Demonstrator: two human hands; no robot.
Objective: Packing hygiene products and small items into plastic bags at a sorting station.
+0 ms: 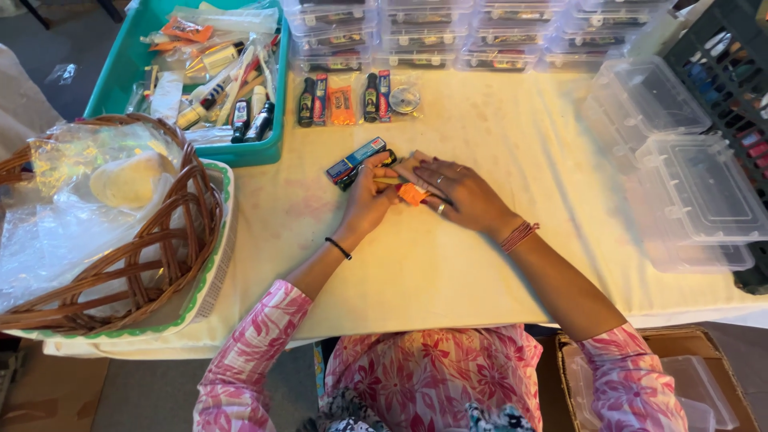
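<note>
My left hand and my right hand meet at the middle of the cream-covered table. Between them lies a small bundle: a little orange packet, a thin yellow stick and a small dark bottle. A blue and red slim box pokes out past my left fingers. My left fingers pinch the bundle's end while my right hand lies flat over it, covering most of it. Beyond the hands, two ready sets lie side by side: dark bottles, an orange packet and a small round disc.
A teal tray of loose bottles and sticks stands at the back left. A wicker basket with plastic bags sits at the left. Stacked clear lidded boxes fill the right and the back edge. A black crate is at far right, a cardboard carton below.
</note>
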